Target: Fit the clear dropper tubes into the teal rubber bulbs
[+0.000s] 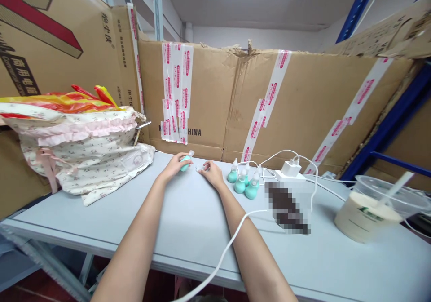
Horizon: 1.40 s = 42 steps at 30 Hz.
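My left hand [173, 165] is closed around a teal nasal aspirator bulb [185, 162], which is tilted with its clear tip pointing up and to the right. Just to the right, my right hand [213, 174] pinches a small clear piece [197, 169] between its fingertips; its exact shape is too small to make out. The two hands are close together but apart, low over the table. Beside my right hand stand several more teal nasal aspirators [251, 191], upright in a cluster with clear nozzles on top.
A grey table [188, 230] lies under my arms. On the left is a floral cloth bag [97, 158]; cardboard [212, 86] walls the back. Right are a white charger [290, 169], a pixelated dark patch [288, 210] and a drink cup [360, 216]. A white cable [229, 243] crosses my right forearm.
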{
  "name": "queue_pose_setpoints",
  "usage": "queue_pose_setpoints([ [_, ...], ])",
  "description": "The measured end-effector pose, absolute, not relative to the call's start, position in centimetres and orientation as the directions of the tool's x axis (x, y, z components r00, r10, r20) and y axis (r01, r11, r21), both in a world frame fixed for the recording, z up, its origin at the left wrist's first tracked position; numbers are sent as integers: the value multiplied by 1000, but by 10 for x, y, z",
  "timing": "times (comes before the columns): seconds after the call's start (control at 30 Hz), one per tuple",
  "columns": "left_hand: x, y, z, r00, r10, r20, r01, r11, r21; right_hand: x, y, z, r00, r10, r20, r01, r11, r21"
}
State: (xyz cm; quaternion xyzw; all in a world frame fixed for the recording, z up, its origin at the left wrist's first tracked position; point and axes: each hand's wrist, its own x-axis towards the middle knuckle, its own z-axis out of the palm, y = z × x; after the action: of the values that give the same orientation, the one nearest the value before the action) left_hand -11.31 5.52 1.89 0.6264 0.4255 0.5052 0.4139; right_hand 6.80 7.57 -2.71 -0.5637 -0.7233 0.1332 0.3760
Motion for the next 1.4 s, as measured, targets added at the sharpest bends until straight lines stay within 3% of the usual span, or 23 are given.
queue_pose_setpoints([
  [0.13, -113, 54, 23, 212, 933, 290, 242, -337, 910, 62, 55, -13, -41, 745, 665, 748, 465, -474],
  [0.23, -111, 52, 25, 293, 913, 285, 321, -374, 870, 57, 37, 0, -155, 615, 773, 761, 574, -304],
  [0.33, -107, 48, 24, 388, 891, 237, 383, -389, 838, 58, 26, 4, -264, 590, 763, 785, 591, -186],
  [0.5, -103, 42, 22, 461, 877, 137, 465, -370, 804, 68, 26, 0, -313, 619, 720, 819, 560, -125],
  [0.7, -105, 42, 17, 477, 869, 132, 509, -395, 765, 71, 29, 0, -458, 574, 678, 770, 638, -21],
  [0.83, -105, 45, 11, 468, 880, 79, 524, -348, 778, 71, 32, -3, -506, 599, 621, 743, 668, -39],
  [1.13, -105, 44, 10, 477, 878, -45, 545, -255, 799, 73, 35, -16, -457, 709, 537, 726, 646, -236],
  [1.4, -106, 42, 12, 515, 857, -33, 545, -297, 784, 73, 31, -15, -464, 678, 570, 697, 676, -237],
])
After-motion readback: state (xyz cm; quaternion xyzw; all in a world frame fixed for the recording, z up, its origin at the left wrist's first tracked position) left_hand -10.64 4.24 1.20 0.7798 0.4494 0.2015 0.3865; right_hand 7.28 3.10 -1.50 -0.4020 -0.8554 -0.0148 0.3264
